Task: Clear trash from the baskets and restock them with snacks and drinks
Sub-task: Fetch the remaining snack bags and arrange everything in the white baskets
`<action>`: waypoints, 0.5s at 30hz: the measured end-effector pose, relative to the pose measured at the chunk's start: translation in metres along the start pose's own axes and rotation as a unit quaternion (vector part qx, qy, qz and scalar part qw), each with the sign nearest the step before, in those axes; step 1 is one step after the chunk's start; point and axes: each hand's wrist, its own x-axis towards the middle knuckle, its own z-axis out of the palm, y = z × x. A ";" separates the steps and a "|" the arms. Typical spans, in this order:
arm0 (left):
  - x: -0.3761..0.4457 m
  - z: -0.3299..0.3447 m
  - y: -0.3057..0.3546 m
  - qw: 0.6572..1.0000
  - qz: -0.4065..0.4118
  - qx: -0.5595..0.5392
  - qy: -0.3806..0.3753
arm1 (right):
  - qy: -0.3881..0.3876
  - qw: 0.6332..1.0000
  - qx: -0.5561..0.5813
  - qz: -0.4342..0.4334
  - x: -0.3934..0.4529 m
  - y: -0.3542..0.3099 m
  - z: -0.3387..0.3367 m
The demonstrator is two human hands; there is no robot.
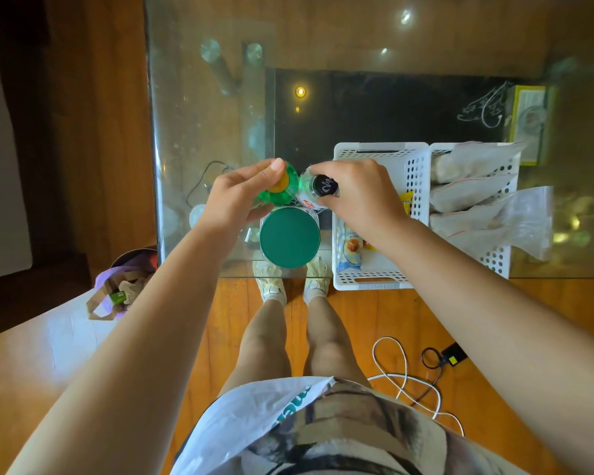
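Note:
My left hand (240, 193) grips a green bottle (283, 192) with a yellow cap, upright on the glass table. Right beside it, my right hand (354, 190) grips a clear bottle with a black cap (324, 186). Both bottles stand just left of a white perforated basket (415, 166), which holds a blue snack packet (348, 250) and a yellow packet (407, 200). A second white basket (494, 258) to the right is filled with clear plastic bags (477, 197). A round container with a green lid (289, 237) sits in front of the bottles.
The glass table (203, 114) ends just past my feet. A bin with a bag of trash (124, 286) stands on the floor at the left. A yellow-green box (528, 118) lies behind the baskets. Cables (405, 371) trail on the wooden floor at the right.

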 end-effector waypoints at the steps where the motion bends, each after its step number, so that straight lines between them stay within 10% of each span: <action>1: 0.000 0.000 0.001 1.000 0.000 0.001 -0.003 | -0.001 1.000 0.003 0.003 0.000 0.001 0.001; 10: 0.003 -0.012 -0.032 0.999 0.012 -0.014 -0.040 | 0.011 0.998 0.056 0.025 -0.007 0.009 0.010; 15: 0.008 0.002 -0.080 0.991 -0.121 0.062 -0.017 | 0.006 0.995 0.091 0.030 -0.005 0.007 0.011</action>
